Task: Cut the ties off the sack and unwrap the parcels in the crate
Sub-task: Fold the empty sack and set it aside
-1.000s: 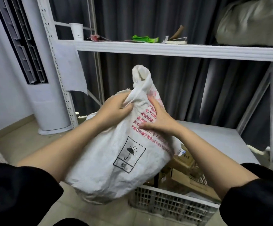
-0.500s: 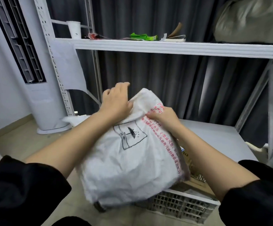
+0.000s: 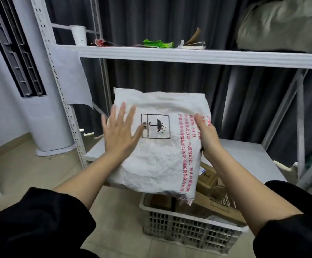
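the right hand (image 3: 208,135) grips the sack (image 3: 162,146) edge over the crate (image 3: 188,229), the left hand (image 3: 120,131) lies flat with fingers spread; the step seems sack handling, next comes unwrapping the boxes (image 3: 209,183).

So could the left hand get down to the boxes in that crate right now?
Probably not straight away. The left hand lies flat and open on the white sack, which hangs over the crate and covers most of the cardboard boxes. The sack would likely have to go aside first.
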`<state>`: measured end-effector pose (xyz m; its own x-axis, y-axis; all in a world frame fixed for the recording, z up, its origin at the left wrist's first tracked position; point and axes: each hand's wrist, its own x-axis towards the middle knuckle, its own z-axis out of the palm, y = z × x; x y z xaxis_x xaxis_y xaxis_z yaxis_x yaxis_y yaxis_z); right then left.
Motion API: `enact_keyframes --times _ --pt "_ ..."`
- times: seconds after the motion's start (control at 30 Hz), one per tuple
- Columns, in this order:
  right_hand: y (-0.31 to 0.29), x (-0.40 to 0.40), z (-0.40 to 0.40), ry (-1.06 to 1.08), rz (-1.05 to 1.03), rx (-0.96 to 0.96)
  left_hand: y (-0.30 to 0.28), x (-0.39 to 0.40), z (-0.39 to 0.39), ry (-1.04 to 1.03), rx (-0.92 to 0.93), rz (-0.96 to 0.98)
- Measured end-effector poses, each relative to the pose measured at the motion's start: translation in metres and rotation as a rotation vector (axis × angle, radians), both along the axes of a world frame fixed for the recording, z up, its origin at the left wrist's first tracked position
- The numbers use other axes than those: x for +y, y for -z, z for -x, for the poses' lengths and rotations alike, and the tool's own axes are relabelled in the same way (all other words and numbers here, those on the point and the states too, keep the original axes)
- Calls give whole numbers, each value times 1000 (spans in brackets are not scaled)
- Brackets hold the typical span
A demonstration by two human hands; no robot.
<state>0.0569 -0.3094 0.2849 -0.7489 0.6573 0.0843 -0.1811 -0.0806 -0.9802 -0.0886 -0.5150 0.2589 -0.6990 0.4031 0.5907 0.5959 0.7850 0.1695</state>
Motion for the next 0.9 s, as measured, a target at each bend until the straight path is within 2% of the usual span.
enact_keyframes --times 0.07,0.17,0.23,0.37,0.47,0.53,0.67,0.77,0.9 --pt "0 4 -5 28 92 53 1 -2 4 6 -265 -172" --pt "-5 9 -10 3 189 79 -2 -5 -9 481 -775 -617" --pt "-10 14 -14 -65 295 81 -4 -11 -16 575 -931 -743" --pt "-13 27 -25 -204 410 61 -8 -28 -6 615 -1060 -651" --pt "-9 24 -27 -250 395 32 -11 -31 -8 712 -1374 -593" --pt "-9 19 -26 -261 382 38 -11 -33 -10 739 -1497 -585" --pt "-10 5 -13 -297 325 17 0 -51 -7 734 -1566 -619" --pt "-8 -3 11 -316 257 -6 6 -63 -1 617 -1467 -715" --pt "-4 -10 60 -200 15 -126 20 -86 26 497 -1337 -875"
